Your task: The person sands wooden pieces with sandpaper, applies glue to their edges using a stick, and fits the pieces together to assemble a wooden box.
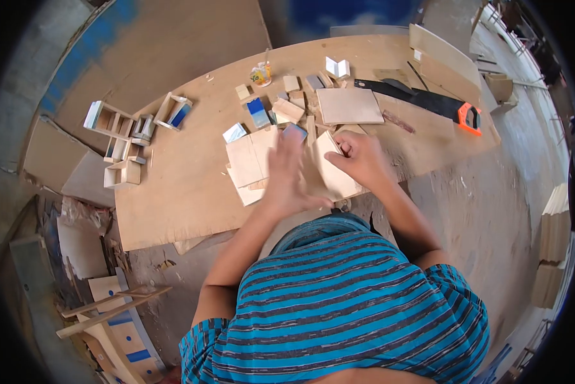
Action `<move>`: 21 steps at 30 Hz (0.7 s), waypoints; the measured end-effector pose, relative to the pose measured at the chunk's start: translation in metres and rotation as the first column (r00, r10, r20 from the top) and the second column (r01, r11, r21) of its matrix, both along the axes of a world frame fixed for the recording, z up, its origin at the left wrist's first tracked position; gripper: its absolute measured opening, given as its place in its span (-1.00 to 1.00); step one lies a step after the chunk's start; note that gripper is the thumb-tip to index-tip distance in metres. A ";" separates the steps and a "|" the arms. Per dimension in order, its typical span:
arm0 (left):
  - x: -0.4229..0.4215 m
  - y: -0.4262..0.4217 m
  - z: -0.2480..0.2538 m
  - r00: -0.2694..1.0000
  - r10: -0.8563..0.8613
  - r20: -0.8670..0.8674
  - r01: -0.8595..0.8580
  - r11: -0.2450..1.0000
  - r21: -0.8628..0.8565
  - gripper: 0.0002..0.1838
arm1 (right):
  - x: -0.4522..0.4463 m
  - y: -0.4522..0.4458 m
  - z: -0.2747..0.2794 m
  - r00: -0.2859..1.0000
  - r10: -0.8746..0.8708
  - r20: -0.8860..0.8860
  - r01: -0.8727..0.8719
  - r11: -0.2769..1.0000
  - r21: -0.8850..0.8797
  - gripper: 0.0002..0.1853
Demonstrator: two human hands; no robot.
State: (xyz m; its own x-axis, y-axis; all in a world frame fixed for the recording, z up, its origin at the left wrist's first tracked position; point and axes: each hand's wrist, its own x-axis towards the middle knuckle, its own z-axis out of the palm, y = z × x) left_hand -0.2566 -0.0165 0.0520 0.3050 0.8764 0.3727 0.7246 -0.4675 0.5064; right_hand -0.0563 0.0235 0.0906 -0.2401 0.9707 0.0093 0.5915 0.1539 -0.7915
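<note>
My left hand (287, 173) is slightly blurred, its fingers stretched out and its thumb spread toward my body. It hovers over the right edge of some pale wooden boards (247, 155) and appears to hold nothing. With curled fingers, my right hand (364, 159) grips the upper right edge of a pale wooden panel (332, 171) near the table's front edge. Its fingertips are partly hidden. Beyond my hands lie small wood blocks (288, 110), a blue-painted block (258, 112) and a flat square board (349, 105).
A handsaw (422, 102) with an orange handle lies at the right of the table (185, 211). Small wooden box frames (118, 128) stand at the left. A small bottle (260, 75) is at the back. Wood scraps (108, 307) lie on the floor to the left.
</note>
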 end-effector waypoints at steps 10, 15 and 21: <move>0.048 0.014 0.002 0.923 -0.261 0.284 0.318 0.931 -0.178 0.42 | 0.039 -0.004 -0.009 0.743 -0.144 -0.654 -0.166 0.907 -0.388 -0.75; 0.061 0.020 -0.002 0.845 -0.376 0.381 0.479 0.849 -0.224 0.38 | 0.062 -0.016 -0.014 0.661 -0.252 -0.707 -0.145 0.881 -0.451 -0.78; 0.080 0.020 -0.015 0.731 -0.447 0.516 0.645 0.700 -0.307 0.33 | 0.079 -0.036 -0.020 0.705 -0.346 -0.620 -0.003 0.872 -0.490 -0.80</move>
